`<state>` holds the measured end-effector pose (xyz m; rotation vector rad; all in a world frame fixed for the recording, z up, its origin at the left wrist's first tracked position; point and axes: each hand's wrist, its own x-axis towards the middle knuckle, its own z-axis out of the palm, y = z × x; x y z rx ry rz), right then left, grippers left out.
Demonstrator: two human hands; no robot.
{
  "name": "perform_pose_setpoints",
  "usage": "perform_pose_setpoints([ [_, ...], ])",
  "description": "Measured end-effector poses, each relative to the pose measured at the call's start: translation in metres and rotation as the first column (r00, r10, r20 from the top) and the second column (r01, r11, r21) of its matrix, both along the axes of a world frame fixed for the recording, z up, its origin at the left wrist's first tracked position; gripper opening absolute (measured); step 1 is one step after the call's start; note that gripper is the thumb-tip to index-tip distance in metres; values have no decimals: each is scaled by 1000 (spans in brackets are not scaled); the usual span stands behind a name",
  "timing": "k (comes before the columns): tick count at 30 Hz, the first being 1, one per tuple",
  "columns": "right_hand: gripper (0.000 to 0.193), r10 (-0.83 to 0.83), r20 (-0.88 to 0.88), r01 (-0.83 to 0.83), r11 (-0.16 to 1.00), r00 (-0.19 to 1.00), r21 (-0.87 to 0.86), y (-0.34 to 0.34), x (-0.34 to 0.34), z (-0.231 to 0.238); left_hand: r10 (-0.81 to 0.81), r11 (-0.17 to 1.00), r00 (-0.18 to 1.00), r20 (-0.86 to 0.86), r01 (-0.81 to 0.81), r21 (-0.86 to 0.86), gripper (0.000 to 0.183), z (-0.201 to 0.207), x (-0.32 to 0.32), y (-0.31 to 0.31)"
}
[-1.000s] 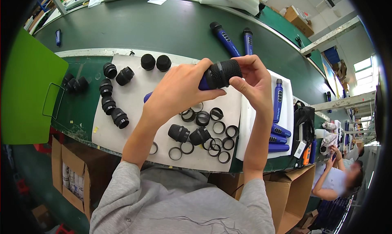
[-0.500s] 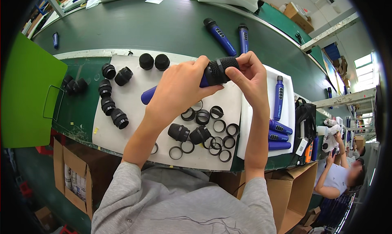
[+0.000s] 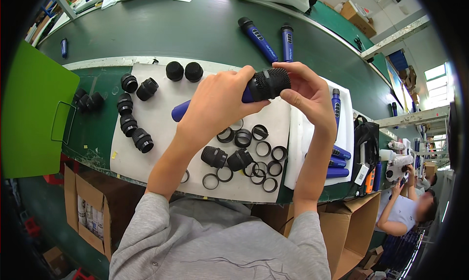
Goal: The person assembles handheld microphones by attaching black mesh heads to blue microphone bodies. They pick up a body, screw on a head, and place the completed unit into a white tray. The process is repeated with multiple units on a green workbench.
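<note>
My left hand [image 3: 215,102] is wrapped round the blue body of a microphone [image 3: 181,111], which lies tilted with its black mesh head [image 3: 271,83] up to the right. My right hand [image 3: 312,94] curves round the end of that head, index finger along the top edge and thumb at the lower edge. Below the hands, loose black rings [image 3: 263,148] and two black mesh heads [image 3: 214,156] lie on a white sheet [image 3: 166,175]. More mesh heads [image 3: 128,125] form a bent row at the left, and two stand upright [image 3: 174,71] at the sheet's far edge.
A white foam tray [image 3: 298,133] with several blue microphones [image 3: 337,161] lies at the right, beside a black bag [image 3: 366,138]. Two blue microphones [image 3: 258,39] rest on the green belt [image 3: 195,31] beyond. A green panel [image 3: 36,114] stands at left; open cartons [image 3: 355,231] sit below.
My right hand has shifted right and its fingers have opened out somewhat round the mesh head. The held microphone has moved slightly right. Microphones on the green belt have drifted a little left.
</note>
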<state>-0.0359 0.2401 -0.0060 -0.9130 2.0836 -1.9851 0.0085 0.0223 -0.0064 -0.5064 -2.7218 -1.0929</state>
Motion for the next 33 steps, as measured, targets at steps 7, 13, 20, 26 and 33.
perform_pose_setpoints([
  [7,42,-61,63,57,997,996,54,-4,1,-5,38,998,999,-10,-38,-47,42,-7,-3,0],
  [13,34,-125,107,112,987,986,116,-4,0,-6,50,996,997,-59,-54,-72,43,-6,-2,2],
  [20,28,-194,100,174,967,976,185,-7,-2,-7,59,994,998,-38,-62,-89,42,-10,-6,4],
  [26,31,-222,103,203,965,970,165,-12,0,-6,41,996,999,7,-40,-79,41,-12,-9,2],
  [33,35,-377,-130,396,899,917,187,-25,-1,-19,18,998,999,41,-16,-56,41,-11,-7,8],
])
